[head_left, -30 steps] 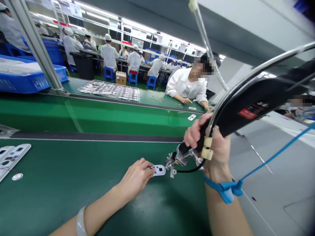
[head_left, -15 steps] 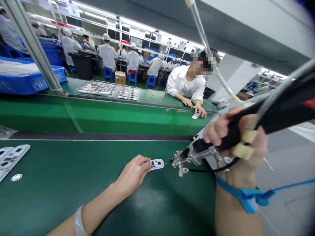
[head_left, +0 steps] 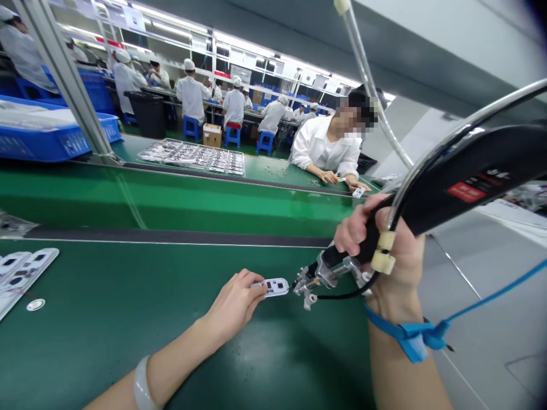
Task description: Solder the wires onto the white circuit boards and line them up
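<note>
My left hand (head_left: 233,302) pinches one end of a small white rounded plate (head_left: 278,287) with dark electronic parts on it, low over the green bench. My right hand (head_left: 404,247) is wrapped round the black grip of a handheld power tool (head_left: 431,196), which looks like an auto-feed screwdriver with a clear tube. Its metal nose (head_left: 304,280) points left and sits right by the plate's free end. Whether the tip touches the plate I cannot tell. A blue wrist strap (head_left: 397,333) circles my right wrist, its cord running off to the right.
On the left, more white plates (head_left: 29,270) lie beside a white ring-like disc (head_left: 35,304). Beyond the green conveyor belt (head_left: 213,214) are a filled parts tray (head_left: 192,155), a blue bin (head_left: 43,139) and a co-worker (head_left: 327,145) handling a similar plate.
My right hand has brought the tool leftward and tilted it, so its nose is now at the plate's end. The left hand's hold is unchanged. The co-worker's plate has shifted right.
</note>
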### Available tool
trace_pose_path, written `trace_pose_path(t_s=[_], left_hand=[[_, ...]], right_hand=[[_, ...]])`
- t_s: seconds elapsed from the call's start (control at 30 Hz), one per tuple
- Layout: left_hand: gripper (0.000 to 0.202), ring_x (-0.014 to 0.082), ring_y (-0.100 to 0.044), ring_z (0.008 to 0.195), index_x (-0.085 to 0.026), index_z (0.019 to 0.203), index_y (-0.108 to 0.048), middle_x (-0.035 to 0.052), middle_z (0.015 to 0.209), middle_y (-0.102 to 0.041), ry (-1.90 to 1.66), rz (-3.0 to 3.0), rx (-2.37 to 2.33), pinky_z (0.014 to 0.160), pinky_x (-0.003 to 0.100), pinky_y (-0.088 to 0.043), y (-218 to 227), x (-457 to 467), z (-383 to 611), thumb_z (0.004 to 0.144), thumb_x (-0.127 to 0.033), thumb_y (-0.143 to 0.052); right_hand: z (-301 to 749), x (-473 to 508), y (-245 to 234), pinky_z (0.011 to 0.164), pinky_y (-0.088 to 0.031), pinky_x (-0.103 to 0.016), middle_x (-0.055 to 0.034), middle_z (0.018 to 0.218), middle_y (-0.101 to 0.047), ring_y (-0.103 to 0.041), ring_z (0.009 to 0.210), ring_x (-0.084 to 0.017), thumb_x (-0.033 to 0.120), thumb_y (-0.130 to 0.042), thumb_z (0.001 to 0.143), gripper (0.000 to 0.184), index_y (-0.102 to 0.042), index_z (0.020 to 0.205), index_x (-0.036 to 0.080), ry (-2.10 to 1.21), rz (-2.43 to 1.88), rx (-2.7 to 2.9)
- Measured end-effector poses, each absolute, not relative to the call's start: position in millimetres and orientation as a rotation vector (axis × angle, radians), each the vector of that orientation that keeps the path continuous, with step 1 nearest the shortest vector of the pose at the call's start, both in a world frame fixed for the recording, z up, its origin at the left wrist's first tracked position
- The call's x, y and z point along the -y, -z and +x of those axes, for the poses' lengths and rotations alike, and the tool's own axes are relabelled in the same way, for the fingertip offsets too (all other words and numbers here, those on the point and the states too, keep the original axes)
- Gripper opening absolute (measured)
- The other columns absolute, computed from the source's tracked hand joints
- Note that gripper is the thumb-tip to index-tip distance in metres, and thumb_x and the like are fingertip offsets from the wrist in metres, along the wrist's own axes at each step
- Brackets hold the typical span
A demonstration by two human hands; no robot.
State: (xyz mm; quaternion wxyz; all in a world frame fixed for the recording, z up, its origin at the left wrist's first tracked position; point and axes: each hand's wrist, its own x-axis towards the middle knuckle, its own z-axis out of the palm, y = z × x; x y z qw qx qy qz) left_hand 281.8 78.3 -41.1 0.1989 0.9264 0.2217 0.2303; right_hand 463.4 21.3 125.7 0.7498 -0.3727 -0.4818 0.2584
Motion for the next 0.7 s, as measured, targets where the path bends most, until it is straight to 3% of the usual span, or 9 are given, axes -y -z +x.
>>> trace_pose_path(t_s=[0.43, 0.7], left_hand=[[0.02, 0.0231, -0.056, 0.092, -0.018, 0.099, -0.069, 0.0077, 0.109, -0.065, -0.603, 2.568, -0.592, 0.077, 0.038, -0.052, 38.0, -78.3, 282.0, 0.093, -0.014, -0.05], [0.026, 0.0235, -0.056, 0.092, -0.021, 0.109, -0.068, 0.0086, 0.111, -0.064, -0.601, 2.603, -0.638, 0.076, 0.038, -0.05, 35.6, -75.6, 275.2, 0.093, -0.013, -0.048]], right_hand=[[459.4, -22.8, -120.3, 0.033, -0.035, -0.025, 0.0069, 0.047, -0.045, -0.039, 0.032, -0.009, 0.03, -0.073, 0.068, 0.025, -0.051, 0.067, 0.019, -0.659, -0.795, 1.079], [476.5, -6.7, -134.0, 0.037, -0.033, -0.026, 0.0057, 0.049, -0.047, -0.04, 0.036, -0.01, 0.033, -0.073, 0.068, 0.023, -0.058, 0.081, 0.02, -0.563, -0.795, 1.03]])
